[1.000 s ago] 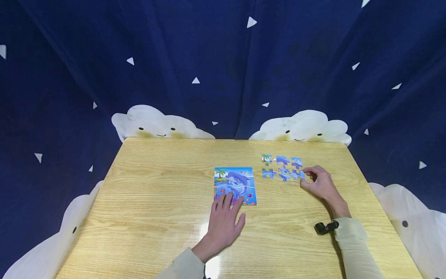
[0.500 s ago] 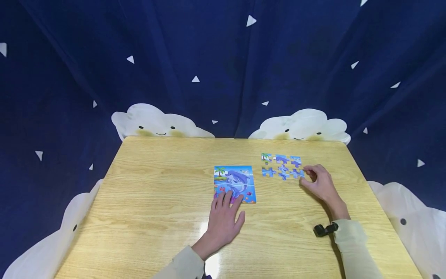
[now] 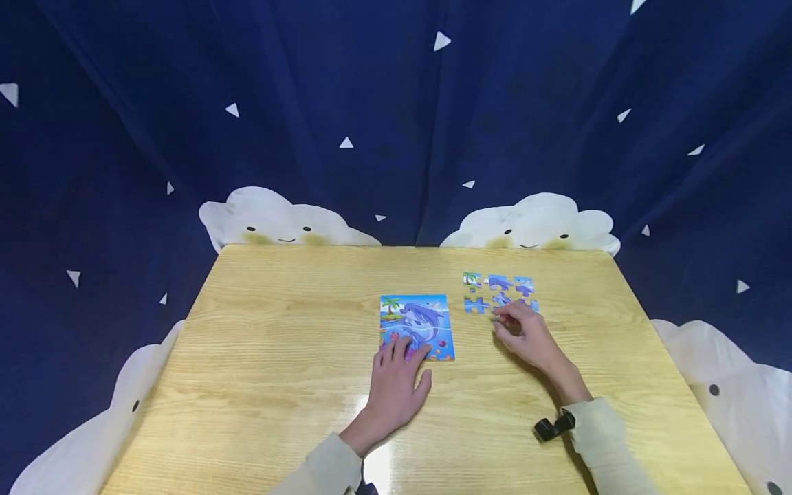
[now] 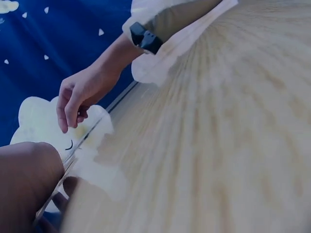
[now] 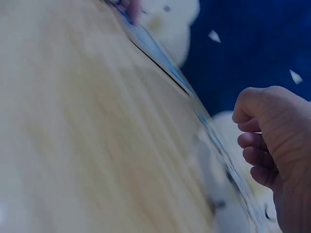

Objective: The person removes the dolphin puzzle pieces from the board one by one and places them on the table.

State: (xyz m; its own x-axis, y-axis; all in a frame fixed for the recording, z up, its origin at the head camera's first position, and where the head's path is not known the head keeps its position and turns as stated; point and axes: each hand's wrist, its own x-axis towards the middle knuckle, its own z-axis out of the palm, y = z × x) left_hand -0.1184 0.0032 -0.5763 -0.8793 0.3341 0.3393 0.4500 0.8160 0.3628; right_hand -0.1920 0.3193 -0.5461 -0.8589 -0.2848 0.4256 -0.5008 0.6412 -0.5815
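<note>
My left hand (image 3: 394,388) rests with extended fingers on the lower edge of a square dolphin picture (image 3: 422,317). To its right lie several jigsaw pieces in two spaced rows, among them a palm-tree piece (image 3: 471,278), a dolphin piece (image 3: 498,282) and a blue water piece (image 3: 476,305). Over the lower row, my right hand (image 3: 531,340) has thumb and index finger drawn together in a pinch. A small coloured bit of a puzzle piece shows at these fingertips; the hand hides most of it and part of the row. In the right wrist view the right hand (image 5: 286,141) has curled fingers.
The pieces and picture lie on a light wooden table (image 3: 272,385). Behind it hangs a dark blue curtain (image 3: 396,103) with white triangles and cloud shapes (image 3: 535,220). A black wrist device (image 3: 553,426) sits at the right cuff.
My right hand has moved left from the right end of the lower row to its middle, uncovering part of the right-end piece. My left hand stays on the picture.
</note>
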